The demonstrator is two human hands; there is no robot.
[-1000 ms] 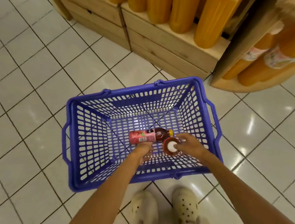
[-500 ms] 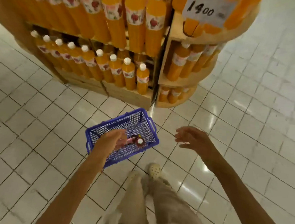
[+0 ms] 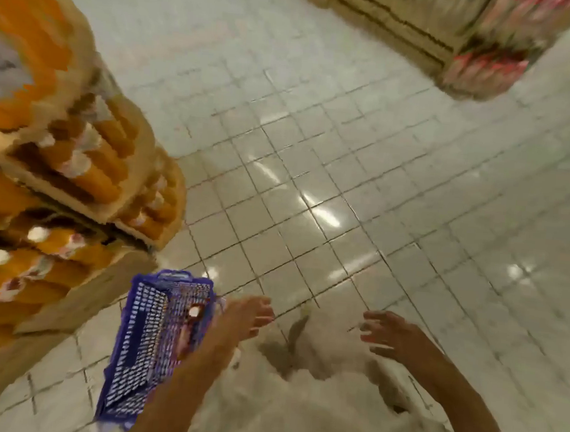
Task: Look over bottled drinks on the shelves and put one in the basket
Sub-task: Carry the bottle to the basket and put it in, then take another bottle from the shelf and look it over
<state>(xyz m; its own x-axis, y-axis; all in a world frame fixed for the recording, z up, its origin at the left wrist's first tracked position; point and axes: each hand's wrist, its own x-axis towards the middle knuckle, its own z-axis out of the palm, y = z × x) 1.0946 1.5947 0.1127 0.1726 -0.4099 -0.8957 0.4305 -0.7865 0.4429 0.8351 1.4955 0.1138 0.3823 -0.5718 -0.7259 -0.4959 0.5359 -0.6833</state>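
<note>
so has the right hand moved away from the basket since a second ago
Yes. The right hand was inside the blue basket by the bottle; now it is clear of it, empty, out to its right over the floor tiles.

Bare forearms, no sleeves reaching the wrists. No rings, watch or bracelet to be made out on the left hand [image 3: 246, 318] or the right hand [image 3: 391, 334], though heavily blurred. Below them, light beige or cream clothing [image 3: 312, 419], loose and creased, with darker folds near the middle. Footwear not distinguishable in the blur.
</note>
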